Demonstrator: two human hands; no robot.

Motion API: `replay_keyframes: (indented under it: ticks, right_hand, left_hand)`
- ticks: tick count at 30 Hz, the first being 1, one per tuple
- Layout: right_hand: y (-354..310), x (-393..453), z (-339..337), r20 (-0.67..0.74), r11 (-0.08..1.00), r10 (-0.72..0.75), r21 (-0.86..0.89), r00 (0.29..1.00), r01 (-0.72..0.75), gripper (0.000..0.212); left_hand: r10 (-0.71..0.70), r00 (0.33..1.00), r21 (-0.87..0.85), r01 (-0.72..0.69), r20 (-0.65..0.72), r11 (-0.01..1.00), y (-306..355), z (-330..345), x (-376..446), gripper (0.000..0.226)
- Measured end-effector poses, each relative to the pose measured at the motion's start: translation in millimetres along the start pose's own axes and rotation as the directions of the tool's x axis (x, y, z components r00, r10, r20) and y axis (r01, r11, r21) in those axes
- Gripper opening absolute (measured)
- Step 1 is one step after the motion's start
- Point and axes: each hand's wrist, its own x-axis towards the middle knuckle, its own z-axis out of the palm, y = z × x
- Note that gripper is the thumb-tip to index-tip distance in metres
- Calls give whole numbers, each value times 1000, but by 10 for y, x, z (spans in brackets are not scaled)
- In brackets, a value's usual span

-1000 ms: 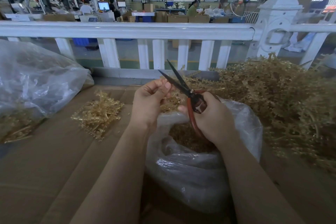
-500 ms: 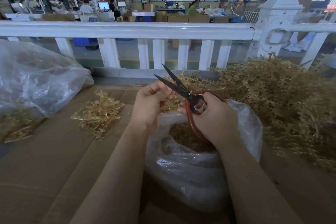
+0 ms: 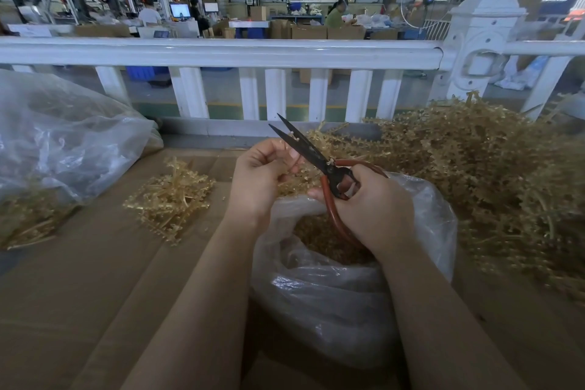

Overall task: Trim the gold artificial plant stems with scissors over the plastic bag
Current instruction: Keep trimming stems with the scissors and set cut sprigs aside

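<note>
Left hand [image 3: 258,176] pinching gold stem [image 3: 292,165] above clear plastic bag [image 3: 332,288]. Right hand [image 3: 373,203] gripping red-handled scissors [image 3: 316,158], blades parted. Seat stem deep between blades; keep cut over bag mouth.

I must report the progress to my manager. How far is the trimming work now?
Done: gold clippings already lie in the open plastic bag, and a small pile of stems sits on the cardboard at the left. In hand: the left hand pinches a stem between the open blades of the scissors, which the right hand grips. Left: a large heap of gold stems on the right.
</note>
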Motion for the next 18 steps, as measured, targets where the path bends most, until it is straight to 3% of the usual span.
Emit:
replay_keyframes:
  ticks: [6, 18]
  right_hand:
    - [-35, 0, -33, -21, 1000, -27, -8, 999, 27, 67]
    - [-11, -18, -5, -14, 1000, -15, 25, 1000, 15, 68]
  left_hand:
    - [54, 998, 64, -56, 39, 996, 16, 44, -18, 23]
    - [34, 999, 80, -36, 34, 996, -3, 17, -11, 19]
